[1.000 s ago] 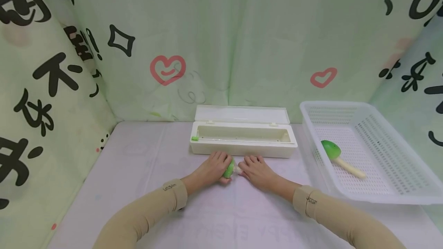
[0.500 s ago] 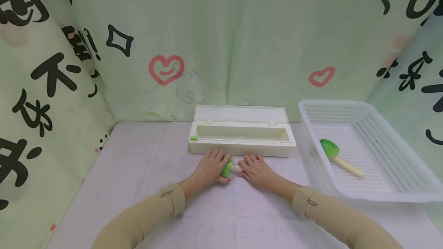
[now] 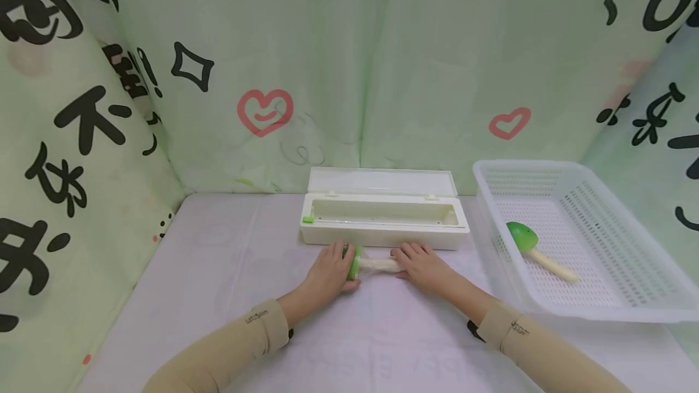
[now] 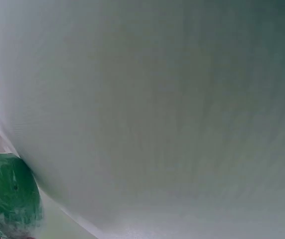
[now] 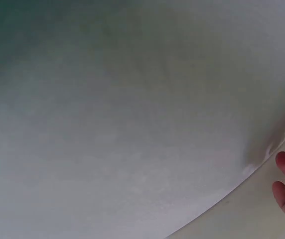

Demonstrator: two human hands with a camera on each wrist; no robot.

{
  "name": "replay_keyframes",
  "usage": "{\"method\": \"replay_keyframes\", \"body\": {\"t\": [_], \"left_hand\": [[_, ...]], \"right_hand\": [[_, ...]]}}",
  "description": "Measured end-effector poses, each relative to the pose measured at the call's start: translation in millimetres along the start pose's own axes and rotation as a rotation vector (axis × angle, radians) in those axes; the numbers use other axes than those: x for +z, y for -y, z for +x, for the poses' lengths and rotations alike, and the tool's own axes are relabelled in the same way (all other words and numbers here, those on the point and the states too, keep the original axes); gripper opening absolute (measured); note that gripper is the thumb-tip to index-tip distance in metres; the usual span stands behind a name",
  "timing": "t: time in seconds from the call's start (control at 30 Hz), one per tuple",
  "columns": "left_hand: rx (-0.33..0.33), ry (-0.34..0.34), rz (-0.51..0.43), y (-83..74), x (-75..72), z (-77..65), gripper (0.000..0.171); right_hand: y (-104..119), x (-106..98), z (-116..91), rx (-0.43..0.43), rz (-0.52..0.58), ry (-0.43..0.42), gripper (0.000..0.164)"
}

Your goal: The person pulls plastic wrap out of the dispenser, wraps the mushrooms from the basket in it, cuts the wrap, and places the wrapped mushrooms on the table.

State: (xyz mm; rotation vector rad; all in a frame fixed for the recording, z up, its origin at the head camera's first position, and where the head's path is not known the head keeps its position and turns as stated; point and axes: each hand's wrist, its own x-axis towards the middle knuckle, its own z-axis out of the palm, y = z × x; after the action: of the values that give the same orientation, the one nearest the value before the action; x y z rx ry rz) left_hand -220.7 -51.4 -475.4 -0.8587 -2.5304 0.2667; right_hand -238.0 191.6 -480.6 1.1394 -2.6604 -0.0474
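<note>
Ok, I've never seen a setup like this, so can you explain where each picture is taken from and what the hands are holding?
There's no machine here, just a person's bare hands. The wide view comes from a camera on their head, looking forward and down. The other two come from cameras on the wrists; pale, blurry surfaces fill most of those.

On the white table stands a long white box, lid open. To the right is a white basket with a green-headed spoon inside, or something like one.

A similar wrapped spoon, in clear film, is in the hands: the left hand grips its green head, the right hand holds the end of its pale handle.
</note>
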Motion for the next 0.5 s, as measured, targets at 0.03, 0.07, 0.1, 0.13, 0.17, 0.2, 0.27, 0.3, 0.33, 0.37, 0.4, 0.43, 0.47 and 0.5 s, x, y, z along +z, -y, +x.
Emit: {"method": "replay_keyframes", "body": {"t": [0.03,0.07,0.1,0.13,0.17,0.2,0.27,0.3,0.33,0.37,0.4,0.43,0.47,0.5], "left_hand": [[-0.008,-0.002,-0.007,0.4,0.0,-0.8,0.074],[-0.016,0.003,-0.006,1.1,0.1,-1.7,0.074],[-0.023,0.009,0.005,2.2,0.1,-2.8,0.074],[-0.033,0.011,0.001,3.6,-0.2,-4.3,0.073],[-0.049,0.012,-0.020,5.8,-0.6,-5.9,0.071],[-0.063,0.008,-0.040,8.7,-0.6,-7.9,0.069],[-0.089,-0.028,-0.109,17.7,-3.4,-12.8,0.066],[-0.095,-0.053,-0.152,23.8,-5.0,-15.9,0.064],[-0.096,-0.081,-0.195,31.1,-7.2,-19.5,0.062],[-0.095,-0.104,-0.231,39.6,-9.1,-23.6,0.061],[-0.094,-0.115,-0.255,48.8,-11.7,-28.6,0.060],[-0.093,-0.117,-0.281,58.6,-14.7,-34.1,0.059],[-0.097,-0.106,-0.307,68.6,-17.2,-40.3,0.058],[-0.105,-0.091,-0.323,78.4,-19.7,-46.9,0.056]], "right_hand": [[0,1,-1,-0.001,-0.029,-0.029,0.037],[0,1,-2,-0.002,-0.060,-0.052,0.036],[2,1,-2,0.000,-0.078,-0.068,0.035],[4,1,-2,0.002,-0.093,-0.080,0.034],[7,1,0,0.004,-0.110,-0.082,0.034],[11,-1,2,0.006,-0.122,-0.081,0.033],[21,-4,9,0.011,-0.129,-0.059,0.030],[26,-7,13,0.012,-0.127,-0.045,0.028],[32,-9,19,0.013,-0.128,-0.036,0.027],[39,-11,25,0.007,-0.137,-0.024,0.027],[46,-14,33,-0.005,-0.142,-0.021,0.026],[53,-15,41,-0.023,-0.152,-0.019,0.026],[60,-16,50,-0.045,-0.171,-0.023,0.027],[67,-17,58,-0.070,-0.189,-0.026,0.028]]}}
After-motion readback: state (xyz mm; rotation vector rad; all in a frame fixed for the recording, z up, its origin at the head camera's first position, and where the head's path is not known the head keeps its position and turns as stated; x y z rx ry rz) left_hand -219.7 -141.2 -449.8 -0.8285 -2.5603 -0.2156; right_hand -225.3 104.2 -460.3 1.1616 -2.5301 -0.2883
